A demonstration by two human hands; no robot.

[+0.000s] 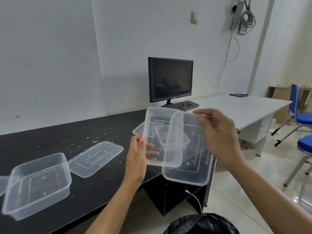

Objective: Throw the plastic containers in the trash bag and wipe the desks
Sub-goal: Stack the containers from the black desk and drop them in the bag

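Observation:
My left hand (137, 154) grips the near edge of a clear plastic container (158, 125) held up above the black desk (81, 132). My right hand (219, 135) pinches a clear lid (187, 168) by its far edge, overlapping the container's right side. Another clear container (37, 184) sits on the desk at the near left, with a loose lid (96, 157) lying flat beside it. More clear plastic (137, 130) lies on the desk behind the held container. A black trash bag (200, 223) shows at the bottom edge, below my hands.
Crumbs are scattered over the black desk. A monitor (170, 80) and keyboard (182, 105) stand at its far end. A white desk (239, 107) carries a purple cloth (238, 94). Blue chairs (302, 119) stand at the right. A white cable (194, 196) hangs under the desk.

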